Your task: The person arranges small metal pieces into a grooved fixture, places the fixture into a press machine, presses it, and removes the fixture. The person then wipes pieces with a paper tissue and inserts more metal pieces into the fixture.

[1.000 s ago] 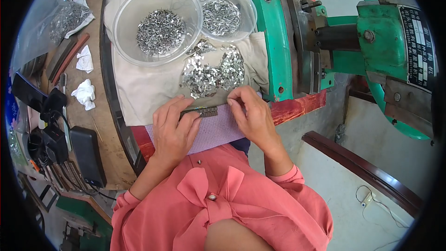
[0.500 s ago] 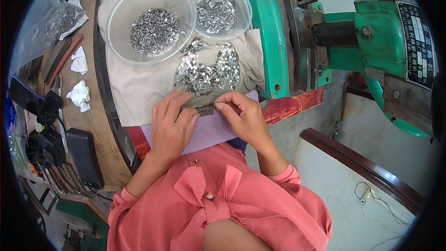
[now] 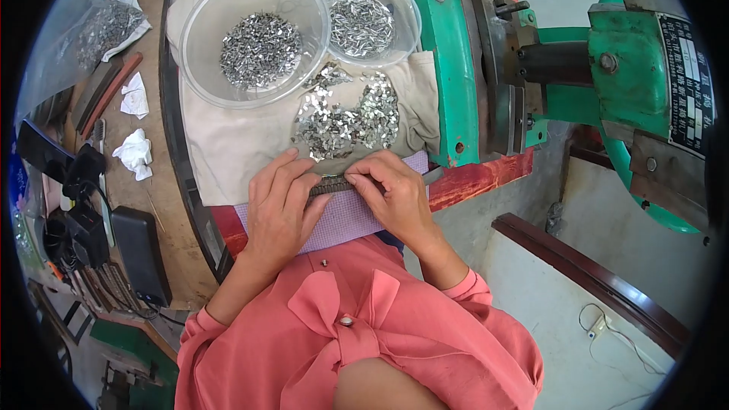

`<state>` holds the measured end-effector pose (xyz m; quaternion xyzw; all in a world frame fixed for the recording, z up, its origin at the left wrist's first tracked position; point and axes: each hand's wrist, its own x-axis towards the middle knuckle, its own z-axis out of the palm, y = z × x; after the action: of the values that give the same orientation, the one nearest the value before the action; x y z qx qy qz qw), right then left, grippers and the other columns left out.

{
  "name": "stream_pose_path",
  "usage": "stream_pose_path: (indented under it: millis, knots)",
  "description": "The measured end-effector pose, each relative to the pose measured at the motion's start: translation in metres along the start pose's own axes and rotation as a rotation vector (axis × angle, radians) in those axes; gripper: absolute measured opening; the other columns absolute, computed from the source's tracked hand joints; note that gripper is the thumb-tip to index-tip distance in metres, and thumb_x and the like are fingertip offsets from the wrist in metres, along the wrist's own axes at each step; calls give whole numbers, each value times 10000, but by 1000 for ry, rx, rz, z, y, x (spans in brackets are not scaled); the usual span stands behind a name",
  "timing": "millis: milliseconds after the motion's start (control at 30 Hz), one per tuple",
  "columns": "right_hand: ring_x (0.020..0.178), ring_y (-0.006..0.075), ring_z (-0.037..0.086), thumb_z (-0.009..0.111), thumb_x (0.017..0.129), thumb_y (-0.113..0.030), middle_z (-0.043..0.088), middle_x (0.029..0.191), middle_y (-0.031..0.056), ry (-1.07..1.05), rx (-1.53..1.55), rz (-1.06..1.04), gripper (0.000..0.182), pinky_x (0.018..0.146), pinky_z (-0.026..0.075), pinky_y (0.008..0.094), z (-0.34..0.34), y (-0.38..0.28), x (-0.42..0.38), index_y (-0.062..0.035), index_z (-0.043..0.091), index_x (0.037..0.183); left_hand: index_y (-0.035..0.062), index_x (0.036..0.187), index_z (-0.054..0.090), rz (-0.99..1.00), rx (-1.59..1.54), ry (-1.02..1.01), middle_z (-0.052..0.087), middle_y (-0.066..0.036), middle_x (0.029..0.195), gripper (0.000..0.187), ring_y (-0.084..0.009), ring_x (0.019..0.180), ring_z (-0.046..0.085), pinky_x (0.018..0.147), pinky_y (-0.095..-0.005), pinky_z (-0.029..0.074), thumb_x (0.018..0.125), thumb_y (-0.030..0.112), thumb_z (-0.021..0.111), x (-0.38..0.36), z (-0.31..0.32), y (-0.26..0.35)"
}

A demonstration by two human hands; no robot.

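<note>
A narrow, dark ridged metal strip (image 3: pixel 329 184) lies across the purple checked cloth (image 3: pixel 342 216), between my two hands. My left hand (image 3: pixel 279 201) is closed at the strip's left end, thumb below and fingers above. At its other side, my right hand (image 3: pixel 395 191) pinches the strip with thumb and forefinger. A grey end of what seems the same strip shows past my right hand. Just beyond my fingertips, a heap of small shiny metal pieces (image 3: pixel 345 125) is spread on the beige cloth (image 3: pixel 228 156).
Behind the heap stand a large clear tub (image 3: pixel 186 68) and a smaller clear bowl (image 3: pixel 416 23), both holding small metal parts. A green press machine (image 3: pixel 448 83) stands to the right. At left, a wooden table (image 3: pixel 178 258) carries crumpled tissue (image 3: pixel 134 153) and a black box-shaped object (image 3: pixel 140 254).
The view has shifted slightly. My right hand's fingers have closed in over the strip, and my hands sit a little closer together. A strip end now shows beyond my right hand.
</note>
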<state>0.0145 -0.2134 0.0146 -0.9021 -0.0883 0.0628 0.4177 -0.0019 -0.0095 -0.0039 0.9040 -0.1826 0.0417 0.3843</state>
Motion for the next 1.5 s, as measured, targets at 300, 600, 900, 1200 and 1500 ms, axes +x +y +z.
stream_pose_path:
  millis: [300,600,900,1200,1500]
  knots:
    - [770,229,669,764,822,-12,680,878,100,87,55,-20,135,655,523,324,-4,-4,-4,-26,741,953,28,1112,615,-186,-3,123,607,-137,1232,430,-367,1226,548,1024,-456,404,740,102,819,-32,-18,-18]
    - [758,199,657,752,812,31,698,871,98,236,-4,-21,138,649,511,296,-19,1,-18,-10,741,943,49,1026,713,-273,-47,126,621,-101,1222,332,-348,1214,548,1016,-437,406,714,74,822,-37,-19,-18]
    - [728,191,638,753,813,42,688,857,94,370,-74,-27,161,639,500,288,-25,17,-40,-7,734,966,64,948,737,-277,-99,143,633,-82,1209,241,-340,1203,546,1008,-425,408,722,71,819,-37,-17,-23]
    - [776,211,630,746,818,51,679,867,93,414,-105,60,160,677,498,306,-20,35,-57,-7,730,966,68,936,716,-232,-74,147,630,-87,1220,241,-350,1207,539,1001,-434,411,718,62,819,-38,-16,-24]
    - [851,243,594,760,804,21,659,926,77,436,-194,35,170,750,472,342,-23,41,-64,-41,738,960,71,950,704,-213,-77,161,622,-95,1230,255,-356,1207,537,1005,-441,411,721,51,813,-39,-15,-23]
